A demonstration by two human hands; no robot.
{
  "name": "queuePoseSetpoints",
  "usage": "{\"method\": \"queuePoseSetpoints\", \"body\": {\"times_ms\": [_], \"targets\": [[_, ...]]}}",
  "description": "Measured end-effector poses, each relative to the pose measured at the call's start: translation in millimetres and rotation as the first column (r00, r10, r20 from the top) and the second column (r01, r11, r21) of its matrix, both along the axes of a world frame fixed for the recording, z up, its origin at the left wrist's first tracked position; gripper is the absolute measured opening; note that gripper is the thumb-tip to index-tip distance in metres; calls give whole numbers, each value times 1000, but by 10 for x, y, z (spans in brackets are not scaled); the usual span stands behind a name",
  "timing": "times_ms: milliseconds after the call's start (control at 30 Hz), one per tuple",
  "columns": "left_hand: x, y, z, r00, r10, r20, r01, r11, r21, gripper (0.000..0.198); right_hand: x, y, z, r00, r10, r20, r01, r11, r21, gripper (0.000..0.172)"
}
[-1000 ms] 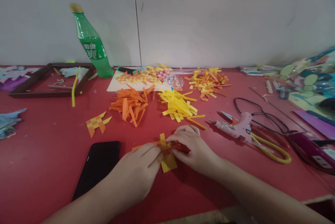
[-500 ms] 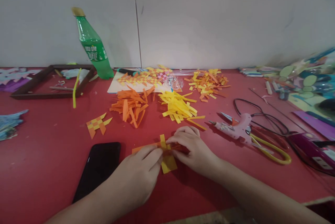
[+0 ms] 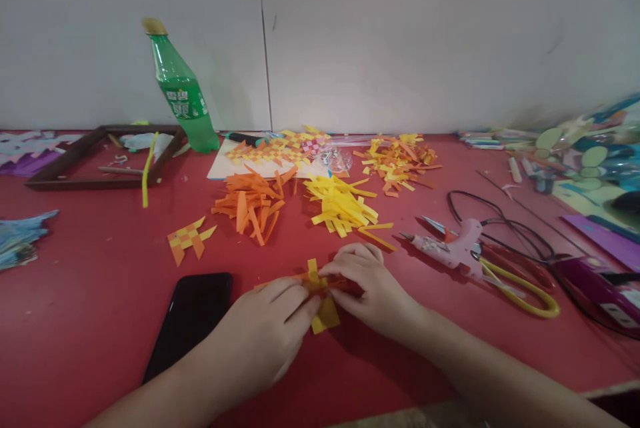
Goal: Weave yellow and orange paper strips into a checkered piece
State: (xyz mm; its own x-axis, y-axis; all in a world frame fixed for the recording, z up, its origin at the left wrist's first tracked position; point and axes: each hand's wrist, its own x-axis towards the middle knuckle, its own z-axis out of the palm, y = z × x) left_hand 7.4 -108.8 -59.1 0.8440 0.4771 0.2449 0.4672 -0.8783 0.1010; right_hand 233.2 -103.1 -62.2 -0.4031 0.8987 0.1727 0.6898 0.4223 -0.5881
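Observation:
A small weave of yellow and orange paper strips (image 3: 320, 295) lies on the red table (image 3: 100, 295) in front of me. My left hand (image 3: 265, 338) presses and pinches its left side with the fingertips. Fingers curled, my right hand (image 3: 370, 288) grips the right side. Behind them lie a pile of orange strips (image 3: 250, 201) and a pile of yellow strips (image 3: 340, 205).
A black phone (image 3: 190, 318) lies left of my left hand. A finished small weave (image 3: 187, 239) sits further left. A pink glue gun (image 3: 450, 248), yellow-handled scissors (image 3: 520, 285) and cables lie right. A green bottle (image 3: 180, 91), a wooden frame (image 3: 95, 158) and mixed scraps (image 3: 397, 161) stand at the back.
Both hands stay on the weave; my left fingers have shifted slightly right over the strips. The view has drifted a little.

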Motion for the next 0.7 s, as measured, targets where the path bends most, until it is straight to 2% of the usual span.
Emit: {"method": "queuePoseSetpoints", "body": {"times_ms": [200, 700], "targets": [[25, -22, -10, 997, 22, -70, -23, 1000, -17, 33, 3, 4, -18, 1000, -1, -8, 1, 1000, 11, 25], [11, -14, 13, 996, 57, -65, -63, 994, -90, 34, 4, -5, -8, 1000, -7, -7, 6, 1000, -9, 24]]}}
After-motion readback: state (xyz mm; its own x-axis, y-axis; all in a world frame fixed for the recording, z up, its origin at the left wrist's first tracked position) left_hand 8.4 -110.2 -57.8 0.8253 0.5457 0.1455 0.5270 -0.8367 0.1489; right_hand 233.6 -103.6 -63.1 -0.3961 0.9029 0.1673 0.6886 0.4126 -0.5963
